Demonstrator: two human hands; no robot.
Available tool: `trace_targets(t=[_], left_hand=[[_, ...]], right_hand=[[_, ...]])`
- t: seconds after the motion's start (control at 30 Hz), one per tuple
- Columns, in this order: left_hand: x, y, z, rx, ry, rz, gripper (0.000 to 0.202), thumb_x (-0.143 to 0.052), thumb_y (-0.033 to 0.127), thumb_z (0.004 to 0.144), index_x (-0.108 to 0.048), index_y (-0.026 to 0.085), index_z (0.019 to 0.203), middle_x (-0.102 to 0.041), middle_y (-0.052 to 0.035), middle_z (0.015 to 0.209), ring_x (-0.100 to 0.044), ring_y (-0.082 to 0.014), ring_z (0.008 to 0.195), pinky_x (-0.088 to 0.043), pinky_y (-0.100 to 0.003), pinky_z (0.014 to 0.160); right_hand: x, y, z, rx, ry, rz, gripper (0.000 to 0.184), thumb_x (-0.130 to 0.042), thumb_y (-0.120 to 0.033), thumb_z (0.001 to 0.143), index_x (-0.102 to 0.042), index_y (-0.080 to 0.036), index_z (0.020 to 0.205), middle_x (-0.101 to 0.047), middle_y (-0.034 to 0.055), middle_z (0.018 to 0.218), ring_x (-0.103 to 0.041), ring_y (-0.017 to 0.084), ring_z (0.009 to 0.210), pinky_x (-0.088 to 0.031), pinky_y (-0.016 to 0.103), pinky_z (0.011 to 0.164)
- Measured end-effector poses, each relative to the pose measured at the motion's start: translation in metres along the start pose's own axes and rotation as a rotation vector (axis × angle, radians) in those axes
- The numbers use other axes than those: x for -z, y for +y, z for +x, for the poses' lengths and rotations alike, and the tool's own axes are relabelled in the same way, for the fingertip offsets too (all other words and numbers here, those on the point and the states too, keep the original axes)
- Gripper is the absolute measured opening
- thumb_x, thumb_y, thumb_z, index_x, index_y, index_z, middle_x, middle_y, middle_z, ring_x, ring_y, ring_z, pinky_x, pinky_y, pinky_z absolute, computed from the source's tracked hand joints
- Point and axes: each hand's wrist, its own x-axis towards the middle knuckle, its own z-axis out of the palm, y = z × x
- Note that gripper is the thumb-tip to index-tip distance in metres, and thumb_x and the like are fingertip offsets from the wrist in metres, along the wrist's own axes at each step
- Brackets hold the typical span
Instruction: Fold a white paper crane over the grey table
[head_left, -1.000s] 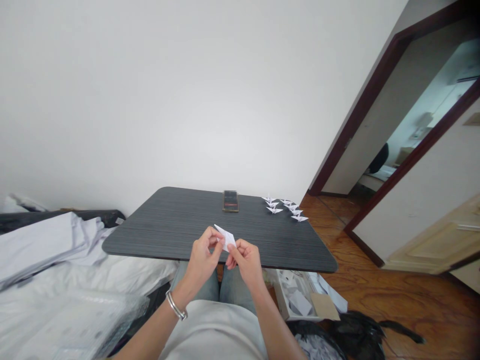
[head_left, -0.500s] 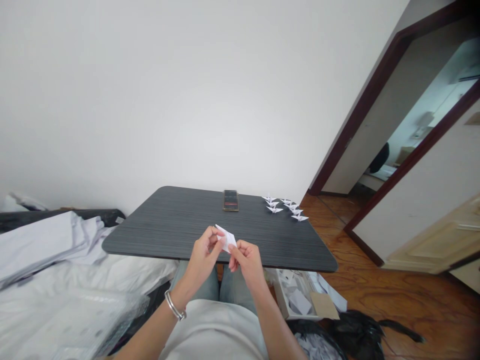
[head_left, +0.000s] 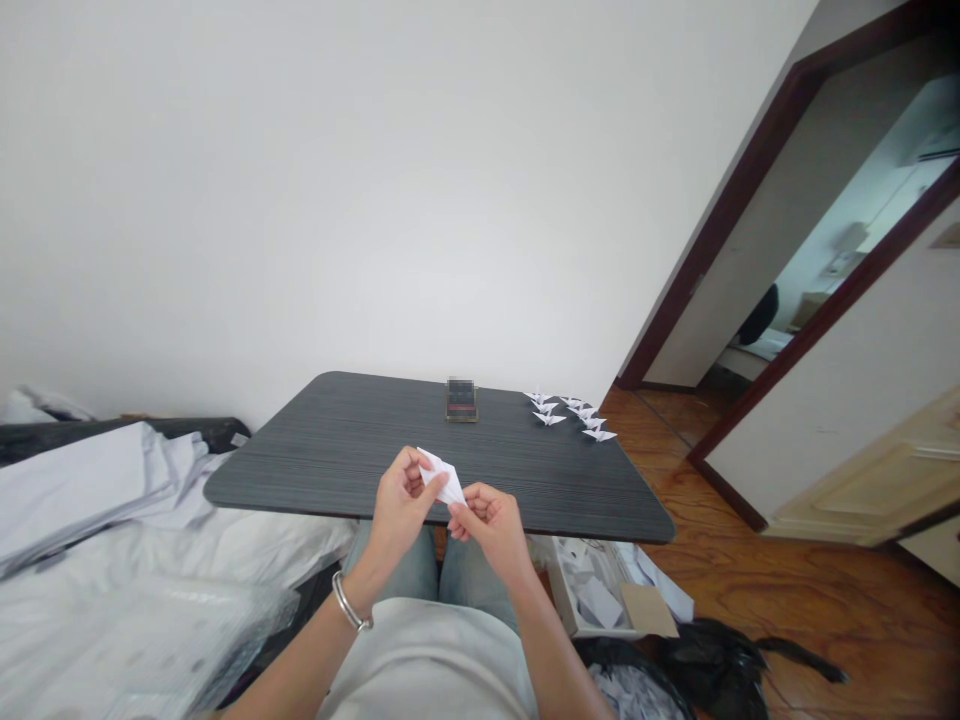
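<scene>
A folded white paper (head_left: 441, 477) with a long pointed diamond shape is held above the table's near edge. My left hand (head_left: 401, 503) pinches its upper left part between thumb and fingers. My right hand (head_left: 486, 525) grips the lower tip with its fingertips. Part of the paper is hidden behind my fingers. Farther off on the dark wood-grain table (head_left: 315, 465) stand several white origami cranes (head_left: 571, 417) in a loose cluster at the right. A small dark rectangular object (head_left: 461, 400) lies near the far edge.
White sheets (head_left: 75, 490) and bubble wrap (head_left: 150, 640) cover the surface to my left. An open box (head_left: 592, 600) of white paper pieces and a black plastic bag (head_left: 712, 670) sit low on the right, on a wooden floor (head_left: 825, 590). A doorway (head_left: 757, 290) opens at the right.
Both hands have shifted slightly left and toward me. The paper has tilted, its upper tip now leaning further left. The cranes and the table items have not moved.
</scene>
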Motion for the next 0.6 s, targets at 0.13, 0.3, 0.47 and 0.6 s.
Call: trace_targets(t=[0.13, 0.3, 0.47, 0.6], left_hand=[[-0.003, 0.000, -0.002, -0.021, 0.011, 0.031, 0.023, -0.062, 0.022, 0.071, -0.040, 0.018, 0.072, -0.054, 0.0055, 0.061, -0.051, -0.0078, 0.053, -0.040, -0.018, 0.051], [-0.002, -0.001, -0.002, 0.059, -0.045, 0.007, 0.023, -0.062, 0.025, 0.071, -0.040, 0.019, 0.075, -0.058, 0.0042, 0.063, -0.055, -0.0096, 0.053, -0.043, -0.020, 0.051], [0.006, -0.003, 0.001, 0.168, -0.199, -0.016, 0.026, -0.065, 0.021, 0.067, -0.041, 0.018, 0.078, -0.063, 0.0021, 0.066, -0.058, -0.0112, 0.057, -0.045, -0.022, 0.057], [0.007, -0.001, 0.001, 0.164, -0.186, -0.046, 0.026, -0.065, 0.018, 0.066, -0.041, 0.018, 0.077, -0.064, 0.0014, 0.069, -0.059, -0.0115, 0.061, -0.045, -0.023, 0.060]], right_hand=[[-0.006, 0.002, 0.001, 0.025, 0.036, 0.059, 0.023, -0.061, -0.035, 0.072, -0.056, -0.015, 0.061, -0.061, -0.0008, 0.048, -0.053, 0.008, 0.039, -0.040, 0.016, 0.039], [-0.008, 0.002, 0.001, 0.027, 0.072, 0.098, 0.024, -0.061, -0.033, 0.072, -0.053, -0.015, 0.057, -0.060, -0.0017, 0.045, -0.050, 0.007, 0.036, -0.038, 0.016, 0.038], [-0.004, 0.003, 0.004, 0.001, 0.080, 0.093, 0.024, -0.062, -0.032, 0.070, -0.052, -0.015, 0.056, -0.058, -0.0026, 0.043, -0.048, 0.006, 0.033, -0.037, 0.016, 0.036], [-0.004, 0.000, 0.005, -0.016, 0.073, 0.096, 0.023, -0.062, -0.032, 0.068, -0.052, -0.016, 0.055, -0.058, -0.0027, 0.042, -0.047, 0.006, 0.033, -0.037, 0.016, 0.036]])
